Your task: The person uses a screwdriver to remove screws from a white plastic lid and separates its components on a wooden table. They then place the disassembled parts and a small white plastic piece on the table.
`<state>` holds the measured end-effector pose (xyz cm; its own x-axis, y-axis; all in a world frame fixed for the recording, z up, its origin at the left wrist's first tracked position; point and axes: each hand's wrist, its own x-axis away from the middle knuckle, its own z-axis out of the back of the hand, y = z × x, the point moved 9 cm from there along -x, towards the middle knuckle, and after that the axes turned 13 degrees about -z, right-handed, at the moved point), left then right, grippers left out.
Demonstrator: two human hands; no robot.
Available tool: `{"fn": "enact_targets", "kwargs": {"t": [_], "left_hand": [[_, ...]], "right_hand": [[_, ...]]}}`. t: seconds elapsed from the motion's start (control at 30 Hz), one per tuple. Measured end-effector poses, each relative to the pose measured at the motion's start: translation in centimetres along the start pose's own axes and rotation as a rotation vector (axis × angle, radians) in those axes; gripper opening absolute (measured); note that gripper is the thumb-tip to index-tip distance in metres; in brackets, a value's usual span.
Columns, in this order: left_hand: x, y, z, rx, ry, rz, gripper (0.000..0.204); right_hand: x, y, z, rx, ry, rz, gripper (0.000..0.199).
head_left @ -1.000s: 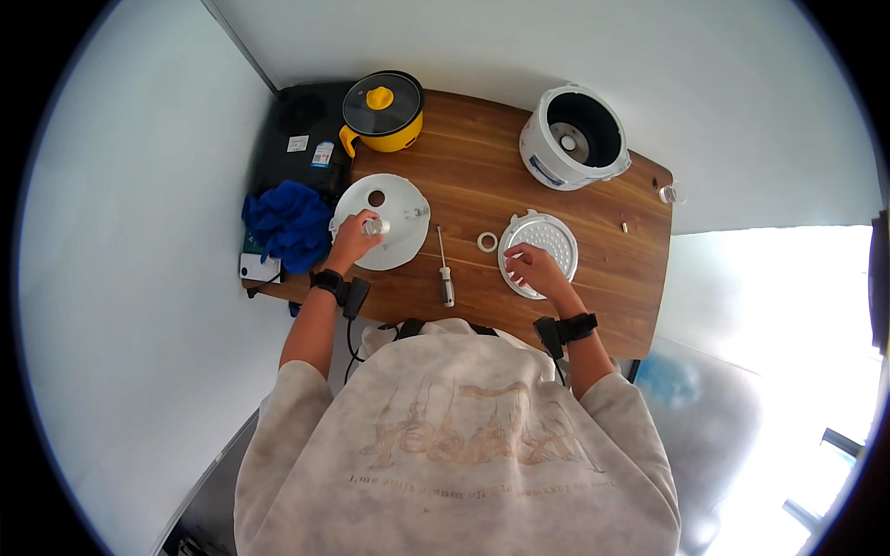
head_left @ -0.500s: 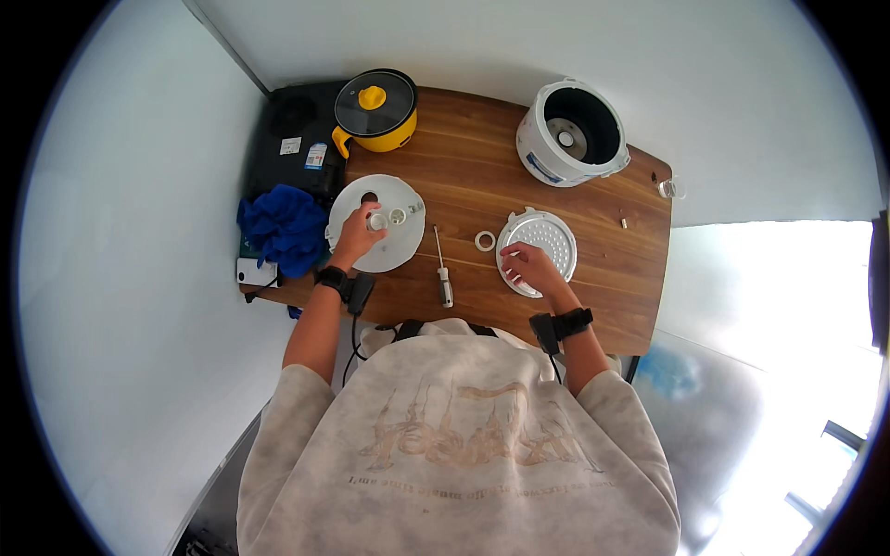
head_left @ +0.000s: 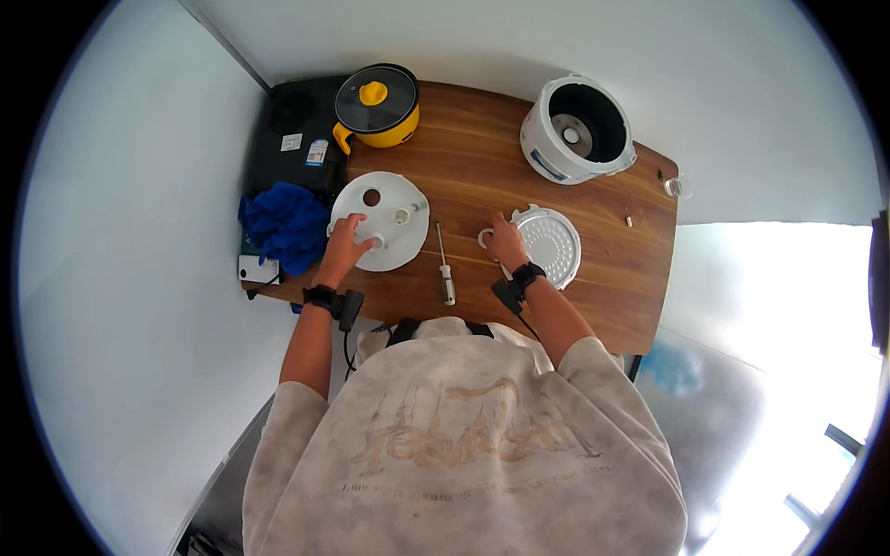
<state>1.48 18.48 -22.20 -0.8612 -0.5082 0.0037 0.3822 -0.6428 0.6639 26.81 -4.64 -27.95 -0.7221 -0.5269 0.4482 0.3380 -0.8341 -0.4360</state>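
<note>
My left hand (head_left: 345,248) is over the left part of a round white lid-like disc (head_left: 400,252), thumb and fingers apart. Near the thumb tip is a small whitish cup-like piece (head_left: 376,241) on the disc. The disc also has a round dark hole and another small round white fitting (head_left: 401,216). Over on the right, my right hand (head_left: 506,244) has its fingers closed at a small white ring (head_left: 485,238), partly hidden by them. Under and beside that wrist lies a round metal plate dotted with dimples or holes (head_left: 554,243). Between my hands lies a screwdriver (head_left: 447,278).
A yellow pot with a dark lid (head_left: 382,111) stands at the back left, by a black case (head_left: 295,130) and a crumpled blue cloth (head_left: 283,222). At the back right stands a white cooker body (head_left: 556,148). A small clear container (head_left: 675,186) sits at the right edge.
My left hand has opened away from the small cup-like piece, which now rests on the disc. My right hand has moved from above the metal plate, left and away from me, to the white ring.
</note>
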Motion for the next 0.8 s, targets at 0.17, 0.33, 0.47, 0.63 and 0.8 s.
{"fn": "enact_targets", "kwargs": {"t": [0.17,0.33,0.47,0.63,0.8], "left_hand": [[1.2,-0.5,1.0,0.123,0.030,0.079,0.039],[2.6,-1.5,1.6,0.193,0.101,0.125,0.029],[3.1,-0.9,2.1,0.252,0.104,0.162,0.024],[3.9,-0.5,3.3,0.246,0.179,0.137,0.020],[5.2,-2.2,3.3,0.235,0.156,0.216,0.022]], "right_hand": [[-1.0,-0.3,-1.4,0.197,0.009,0.059,0.021],[-0.3,-1.8,-0.4,0.358,-0.068,0.156,0.016],[-0.3,-1.4,-0.2,0.290,-0.090,0.085,0.018],[1.2,-4.8,-1.2,0.007,-0.185,0.071,0.020],[2.1,-9.6,-3.7,-0.146,-0.268,0.157,0.023]]}}
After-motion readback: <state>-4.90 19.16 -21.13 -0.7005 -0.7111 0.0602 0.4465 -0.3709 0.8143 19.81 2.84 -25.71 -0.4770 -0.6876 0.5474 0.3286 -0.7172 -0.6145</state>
